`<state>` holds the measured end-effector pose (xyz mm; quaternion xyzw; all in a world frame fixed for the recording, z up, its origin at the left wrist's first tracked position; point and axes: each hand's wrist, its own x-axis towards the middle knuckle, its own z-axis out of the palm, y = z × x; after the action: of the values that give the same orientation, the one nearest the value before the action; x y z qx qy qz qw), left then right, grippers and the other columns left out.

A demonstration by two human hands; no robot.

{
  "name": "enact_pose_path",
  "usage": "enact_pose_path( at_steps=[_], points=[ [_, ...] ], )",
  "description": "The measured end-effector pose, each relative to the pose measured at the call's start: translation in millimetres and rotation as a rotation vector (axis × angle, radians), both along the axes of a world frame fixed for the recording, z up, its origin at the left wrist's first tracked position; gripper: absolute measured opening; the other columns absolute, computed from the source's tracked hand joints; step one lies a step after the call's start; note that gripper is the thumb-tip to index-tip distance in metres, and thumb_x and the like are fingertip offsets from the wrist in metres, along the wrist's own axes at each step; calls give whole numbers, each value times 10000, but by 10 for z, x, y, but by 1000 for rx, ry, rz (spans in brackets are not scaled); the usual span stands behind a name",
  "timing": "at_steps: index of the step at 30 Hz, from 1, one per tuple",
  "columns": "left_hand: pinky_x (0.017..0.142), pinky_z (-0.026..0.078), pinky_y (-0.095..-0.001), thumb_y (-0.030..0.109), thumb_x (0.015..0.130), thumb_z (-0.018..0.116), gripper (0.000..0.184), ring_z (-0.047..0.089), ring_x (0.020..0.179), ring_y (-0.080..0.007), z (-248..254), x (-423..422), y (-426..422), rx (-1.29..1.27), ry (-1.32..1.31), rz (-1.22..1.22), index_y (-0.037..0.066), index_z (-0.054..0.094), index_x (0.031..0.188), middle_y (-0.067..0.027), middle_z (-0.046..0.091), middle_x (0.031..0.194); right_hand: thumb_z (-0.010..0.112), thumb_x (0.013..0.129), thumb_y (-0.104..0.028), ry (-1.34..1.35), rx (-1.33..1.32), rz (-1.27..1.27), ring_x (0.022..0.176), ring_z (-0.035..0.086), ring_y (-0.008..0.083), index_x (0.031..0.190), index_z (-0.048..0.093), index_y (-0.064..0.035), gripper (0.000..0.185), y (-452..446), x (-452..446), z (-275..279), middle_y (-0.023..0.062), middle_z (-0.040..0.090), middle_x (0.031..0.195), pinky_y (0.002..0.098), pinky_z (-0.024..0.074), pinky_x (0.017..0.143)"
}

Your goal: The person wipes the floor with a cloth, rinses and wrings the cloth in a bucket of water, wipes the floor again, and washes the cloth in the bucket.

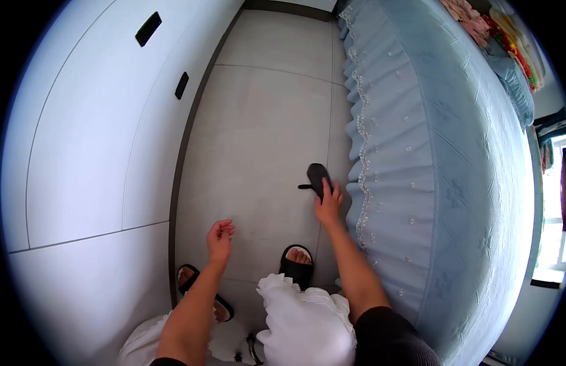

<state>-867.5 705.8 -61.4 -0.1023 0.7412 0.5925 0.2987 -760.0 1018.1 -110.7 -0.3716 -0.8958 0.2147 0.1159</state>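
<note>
My right hand point(329, 204) is at a black, shoe-shaped thing point(316, 173) low over the floor, beside the bed skirt. Its fingers lie along the near end of that thing, and a small dark strap sticks out to the left. The far end is rounded; its underside is hidden. To the left, my left hand point(220, 239) hangs above the tiles with loosely bent fingers and nothing visible in it. Below the hands, my feet wear black open-toed slippers, the right slipper point(297, 266) nearer the middle and the left slipper point(186, 277) by the cabinet.
White cabinet fronts point(94, 122) with black recessed handles line the left side. On the right stands a bed with a pale blue cover point(478, 183) and a ruffled, beaded skirt point(393, 152). Grey floor tiles point(265, 122) run between them. Folded cloths point(469, 21) lie at the upper right.
</note>
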Motion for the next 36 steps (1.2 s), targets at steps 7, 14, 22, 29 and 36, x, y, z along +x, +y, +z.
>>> enact_pose_path(
  at_steps=[7,14,22,29,36],
  points=[
    [723,449,-237,59,943,449,208,561,839,-72,191,-45,84,-21,-6,-41,94,608,1071,10,623,954,595,788,-86,-259,-11,168,1327,267,390,1454,266,-278,767,-541,-157,3,77,194,1532,587,261,1019],
    [730,448,-232,63,943,464,198,559,840,-62,232,-62,202,5,-31,-38,102,604,1076,20,623,950,557,744,-2,-162,9,747,1241,388,305,1345,463,-256,659,-817,-212,46,52,341,1457,489,348,923],
    [734,454,-243,63,947,455,203,561,847,-75,224,-131,87,-31,-22,6,92,610,1074,9,626,960,570,794,-52,-157,13,-116,1221,371,362,1373,409,-227,625,-60,-1085,21,81,347,1437,540,343,930],
    [727,456,-234,53,947,455,203,568,837,-75,280,-143,-137,-71,-13,108,83,609,1075,0,629,955,525,781,-23,-93,18,946,1228,394,317,1322,486,-260,592,-1221,-1110,-71,11,388,1422,503,357,925],
    [711,450,-229,54,949,452,213,573,830,-81,300,-10,-324,-53,23,113,84,609,1090,-3,631,959,551,748,-26,-146,-115,1301,1203,426,270,1237,558,-269,546,-1576,-475,131,4,433,1387,470,365,916]
  ],
)
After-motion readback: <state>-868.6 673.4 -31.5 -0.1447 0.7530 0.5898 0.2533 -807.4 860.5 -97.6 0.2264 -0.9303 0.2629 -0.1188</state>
